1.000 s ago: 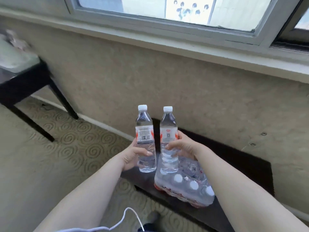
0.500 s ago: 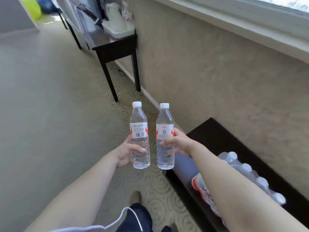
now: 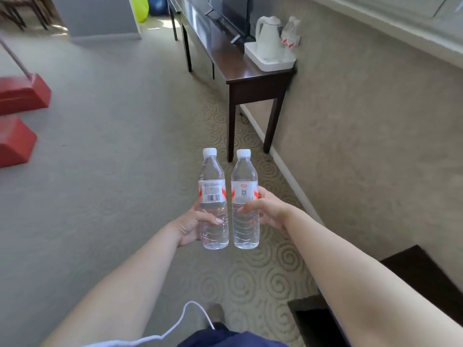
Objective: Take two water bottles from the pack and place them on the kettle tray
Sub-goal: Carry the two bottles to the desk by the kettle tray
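Observation:
I hold two clear water bottles with white caps and red-and-white labels upright, side by side, over the carpet. My left hand [image 3: 194,226] grips the left bottle [image 3: 213,196] around its lower half. My right hand [image 3: 266,211] grips the right bottle [image 3: 245,196] the same way. Far ahead, a white kettle tray [image 3: 273,62] lies on the near end of a dark wooden console table [image 3: 250,81], with a white kettle [image 3: 268,33] standing on it. The bottle pack is out of view.
Wrapped cups or sachets [image 3: 290,33] sit behind the kettle by the wall. A dark low bench [image 3: 421,271] is at my lower right. Red blocks [image 3: 22,96] with a pole lie on the carpet at the left. A TV stands farther along the table.
My view has swung left from the pack toward the console table; the pack has left the frame and the kettle tray now shows in full. Both hands still carry the bottles.

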A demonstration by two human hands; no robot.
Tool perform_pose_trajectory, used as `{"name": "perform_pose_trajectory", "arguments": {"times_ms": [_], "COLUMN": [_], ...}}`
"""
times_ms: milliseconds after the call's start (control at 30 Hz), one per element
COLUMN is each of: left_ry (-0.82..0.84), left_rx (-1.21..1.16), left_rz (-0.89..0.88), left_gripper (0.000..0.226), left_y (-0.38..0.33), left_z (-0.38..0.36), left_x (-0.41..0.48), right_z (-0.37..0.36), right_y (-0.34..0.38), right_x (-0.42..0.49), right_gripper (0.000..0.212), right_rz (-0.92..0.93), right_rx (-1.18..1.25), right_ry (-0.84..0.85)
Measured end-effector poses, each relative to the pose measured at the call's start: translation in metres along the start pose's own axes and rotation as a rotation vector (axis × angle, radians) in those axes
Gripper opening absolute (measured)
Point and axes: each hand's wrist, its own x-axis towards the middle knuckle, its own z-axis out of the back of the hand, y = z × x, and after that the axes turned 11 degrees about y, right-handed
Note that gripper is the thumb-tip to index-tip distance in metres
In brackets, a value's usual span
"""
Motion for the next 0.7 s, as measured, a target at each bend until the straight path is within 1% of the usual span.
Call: {"name": "perform_pose_trajectory", "arguments": {"times_ms": [100, 233, 267, 367, 433, 533, 567, 700], "left_ry": [-0.046, -0.111, -0.121, -0.151, -0.175, -0.193, -0.206, -0.207], "left_rx": [-0.005, -0.090, -0.106, -0.112, -0.098, -0.118, -0.111, -0.103], "left_rz": [-0.020, -0.084, -0.102, -0.105, -0.085, -0.103, -0.103, -0.105], "left_gripper": [0.080, 0.062, 0.064, 0.078, 0.084, 0.078, 0.076, 0.077], "left_y": [-0.029, -0.056, -0.061, -0.078, -0.091, -0.117, -0.129, -0.165], "left_z": [0.044, 0.087, 0.098, 0.128, 0.149, 0.187, 0.201, 0.225], "left_x": [-0.005, -0.008, -0.007, -0.002, 0.006, 0.031, 0.041, 0.068], "right_z": [-0.010, -0.019, -0.018, -0.015, -0.007, 0.012, 0.020, 0.039], "right_y": [0.027, 0.054, 0.060, 0.077, 0.085, 0.104, 0.111, 0.140], "right_x": [0.049, 0.102, 0.115, 0.150, 0.178, 0.232, 0.254, 0.297], "right_gripper": [0.057, 0.054, 0.052, 0.046, 0.048, 0.055, 0.055, 0.056], "right_rz": [0.022, 0.009, 0.012, 0.006, -0.015, -0.021, -0.023, -0.011], "right_rx": [-0.006, -0.013, -0.018, -0.039, -0.026, -0.024, -0.016, -0.005], "right_ry": [0.029, 0.045, 0.058, 0.090, 0.113, 0.146, 0.159, 0.186]}}
